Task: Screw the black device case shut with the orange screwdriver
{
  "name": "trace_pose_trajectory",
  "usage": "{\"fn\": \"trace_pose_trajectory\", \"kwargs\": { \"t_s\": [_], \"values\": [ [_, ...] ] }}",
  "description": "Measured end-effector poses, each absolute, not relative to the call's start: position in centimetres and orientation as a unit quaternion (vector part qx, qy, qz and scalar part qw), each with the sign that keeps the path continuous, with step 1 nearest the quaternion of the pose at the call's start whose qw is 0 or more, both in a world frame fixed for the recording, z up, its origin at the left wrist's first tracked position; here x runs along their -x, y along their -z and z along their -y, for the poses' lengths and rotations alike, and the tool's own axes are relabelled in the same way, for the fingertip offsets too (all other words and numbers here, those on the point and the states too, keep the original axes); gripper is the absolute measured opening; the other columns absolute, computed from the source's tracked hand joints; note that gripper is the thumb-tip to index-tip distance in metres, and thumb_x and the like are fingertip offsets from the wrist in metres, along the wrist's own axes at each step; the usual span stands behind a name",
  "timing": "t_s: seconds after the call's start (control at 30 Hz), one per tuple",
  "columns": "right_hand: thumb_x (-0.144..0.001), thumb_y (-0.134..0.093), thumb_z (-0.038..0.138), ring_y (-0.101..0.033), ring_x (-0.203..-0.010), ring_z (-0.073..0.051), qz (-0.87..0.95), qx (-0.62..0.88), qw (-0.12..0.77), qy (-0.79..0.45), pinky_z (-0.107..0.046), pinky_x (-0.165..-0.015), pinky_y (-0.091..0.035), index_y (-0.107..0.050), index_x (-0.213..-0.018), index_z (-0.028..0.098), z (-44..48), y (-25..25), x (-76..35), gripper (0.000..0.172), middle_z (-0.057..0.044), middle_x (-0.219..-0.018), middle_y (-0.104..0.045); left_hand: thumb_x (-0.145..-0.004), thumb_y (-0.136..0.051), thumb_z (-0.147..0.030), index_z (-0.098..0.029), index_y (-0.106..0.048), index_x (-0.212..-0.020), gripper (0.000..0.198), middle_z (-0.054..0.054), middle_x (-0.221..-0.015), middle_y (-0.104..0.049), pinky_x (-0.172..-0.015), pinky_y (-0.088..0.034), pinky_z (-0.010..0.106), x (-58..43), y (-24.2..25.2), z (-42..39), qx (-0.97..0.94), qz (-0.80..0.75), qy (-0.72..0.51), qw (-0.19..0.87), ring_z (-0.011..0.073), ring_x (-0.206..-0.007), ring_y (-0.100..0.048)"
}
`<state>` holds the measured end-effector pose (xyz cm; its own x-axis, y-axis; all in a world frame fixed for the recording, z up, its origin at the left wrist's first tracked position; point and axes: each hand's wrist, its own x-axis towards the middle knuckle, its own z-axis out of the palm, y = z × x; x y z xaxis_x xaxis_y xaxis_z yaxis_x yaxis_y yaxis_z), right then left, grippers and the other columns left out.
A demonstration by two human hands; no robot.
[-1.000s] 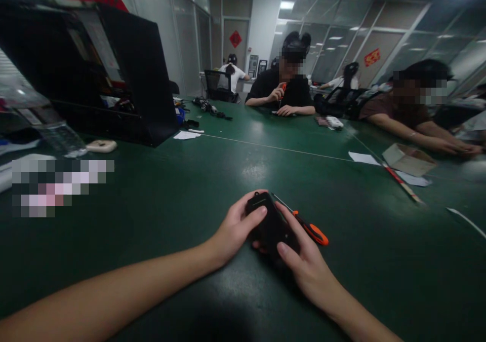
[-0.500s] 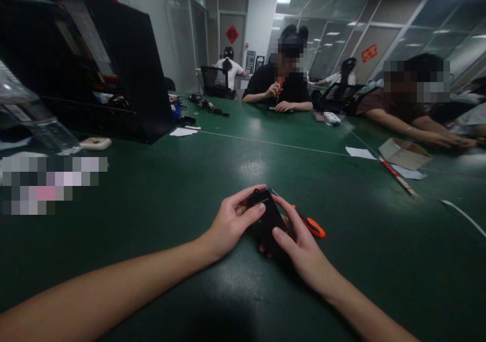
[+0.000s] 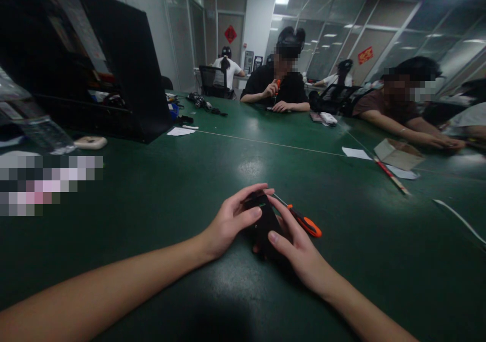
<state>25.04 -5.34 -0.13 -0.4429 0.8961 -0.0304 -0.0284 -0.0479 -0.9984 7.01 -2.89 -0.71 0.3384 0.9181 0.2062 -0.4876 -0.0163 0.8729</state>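
Observation:
Both my hands are wrapped round a small black box-shaped device point(image 3: 265, 221), held just above the green table. My left hand point(image 3: 232, 219) grips its far left side, the thumb lying on the top face and the fingers over the far end. My right hand point(image 3: 294, 240) closes on the right side, its thumb pressed on the near part of the top. A small green mark shows on the device near the left thumb. Just beyond my right hand lies a screwdriver point(image 3: 306, 221) with an orange and black handle, its thin shaft pointing toward my fingertips.
A large black open case point(image 3: 152, 78) and a clear plastic bottle point(image 3: 45, 124) stand at left. Cables point(image 3: 205, 103) lie farther back. To the right are a small cardboard box point(image 3: 398, 154), paper point(image 3: 356, 153) and a white strip point(image 3: 459, 220). Other people sit round the table.
The device has tilted slightly in my hands, and the green mark on it now shows. My left fingers reach a little farther over its far end. The view has shifted slightly.

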Motion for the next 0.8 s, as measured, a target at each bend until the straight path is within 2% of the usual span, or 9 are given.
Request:
{"fn": "trace_pose_trajectory", "kwargs": {
  "t_s": [0.07, 0.2, 0.37, 0.47, 0.67, 0.8],
  "values": [
    [-0.089, -0.066, 0.047, -0.069, -0.091, -0.022, 0.581, 0.373, 0.371, -0.621, -0.036, -0.077, -0.058, -0.033, -0.15, 0.032, 5.4, 0.1, -25.0, 0.071, -0.009, -0.132, -0.06, -0.087, -0.068, -0.04, -0.021, -0.06, -0.133, 0.051, 0.013, -0.14, -0.061, -0.099, -0.05, 0.041, -7.0, 0.9, 2.6, -0.455, -0.211, -0.515, 0.695, 0.0303, -0.12, -0.063],
    [-0.088, -0.066, 0.048, -0.069, -0.088, -0.023, 0.581, 0.381, 0.371, -0.617, -0.036, -0.072, -0.059, -0.036, -0.147, 0.031, 5.4, 0.3, -25.0, 0.069, -0.01, -0.133, -0.059, -0.086, -0.07, -0.039, -0.016, -0.069, -0.119, 0.04, 0.015, -0.126, -0.07, -0.097, -0.05, 0.038, -6.8, 1.0, 1.8, -0.449, -0.238, -0.491, 0.708, 0.0287, -0.111, -0.067],
    [-0.087, -0.067, 0.05, -0.065, -0.112, -0.029, 0.592, 0.395, 0.368, -0.598, -0.04, -0.083, -0.057, -0.036, -0.147, 0.03, 5.2, 0.6, -25.1, 0.07, -0.011, -0.133, -0.06, -0.088, -0.068, -0.038, -0.014, -0.072, -0.114, 0.035, 0.014, -0.111, -0.075, -0.093, -0.051, 0.038, -6.5, 0.9, 1.2, -0.459, -0.246, -0.482, 0.705, 0.0277, -0.101, -0.07],
    [-0.086, -0.067, 0.053, -0.062, -0.118, -0.03, 0.593, 0.391, 0.37, -0.598, -0.038, -0.083, -0.056, -0.037, -0.146, 0.029, 5.2, 0.5, -25.0, 0.071, -0.011, -0.138, -0.057, -0.089, -0.066, -0.037, -0.013, -0.072, -0.112, 0.034, 0.013, -0.111, -0.075, -0.091, -0.051, 0.035, -6.6, 0.9, 1.4, -0.465, -0.252, -0.495, 0.69, 0.0261, -0.099, -0.07],
    [-0.085, -0.07, 0.05, -0.07, -0.094, -0.023, 0.585, 0.366, 0.363, -0.626, -0.031, -0.069, -0.055, -0.034, -0.147, 0.028, 5.2, 0.1, -24.9, 0.074, -0.01, -0.127, -0.064, -0.09, -0.064, -0.038, -0.012, -0.071, -0.111, 0.034, 0.014, -0.113, -0.075, -0.089, -0.054, 0.037, -6.7, 0.8, 1.5, -0.436, -0.258, -0.525, 0.684, 0.0279, -0.099, -0.071],
    [-0.088, -0.07, 0.044, -0.071, -0.086, -0.018, 0.558, 0.352, 0.371, -0.654, -0.031, -0.075, -0.057, -0.04, -0.142, 0.026, 5.1, 0.2, -24.8, 0.065, -0.009, -0.125, -0.065, -0.094, -0.058, -0.047, -0.012, -0.066, -0.118, 0.044, 0.017, -0.119, -0.072, -0.089, -0.054, 0.038, -6.6, 1.2, 1.3, -0.452, -0.279, -0.522, 0.667, 0.029, -0.103, -0.069]
  ]
}}
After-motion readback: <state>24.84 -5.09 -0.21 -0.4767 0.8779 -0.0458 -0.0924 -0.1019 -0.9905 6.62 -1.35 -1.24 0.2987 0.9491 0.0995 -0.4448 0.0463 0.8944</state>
